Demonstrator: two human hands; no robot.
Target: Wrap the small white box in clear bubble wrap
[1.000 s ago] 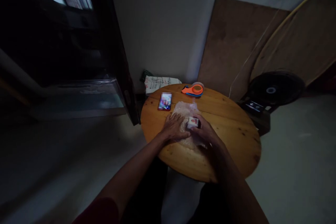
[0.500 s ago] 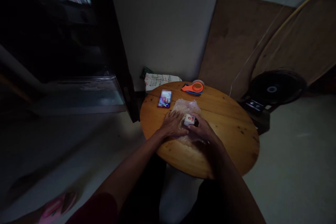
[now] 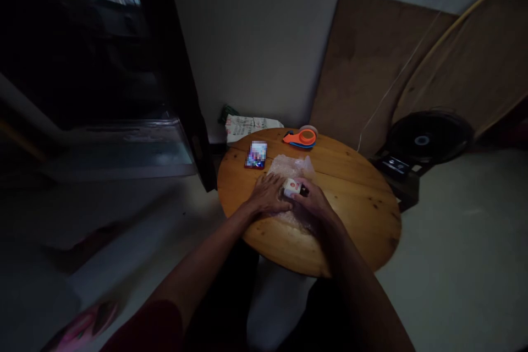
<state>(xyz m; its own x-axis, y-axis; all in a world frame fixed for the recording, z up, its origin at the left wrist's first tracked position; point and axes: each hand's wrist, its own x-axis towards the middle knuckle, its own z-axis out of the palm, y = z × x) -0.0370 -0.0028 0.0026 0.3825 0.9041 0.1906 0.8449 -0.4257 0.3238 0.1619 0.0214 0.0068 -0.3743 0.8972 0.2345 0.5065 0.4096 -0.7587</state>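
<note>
2 hands meet on a sheet of bubble wrap [image 3: 291, 168] on the round wooden table [image 3: 355, 198]: the left hand [image 3: 268, 196] presses flat, fingers spread; the right hand [image 3: 312, 204] grips a small white box [image 3: 291, 187].

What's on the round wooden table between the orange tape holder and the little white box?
In the head view, only the crinkly clear bubble wrap lies between the orange tape dispenser and the small white box.

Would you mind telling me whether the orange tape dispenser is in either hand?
No, the orange tape dispenser lies alone at the far table edge, apart from both hands.
</note>
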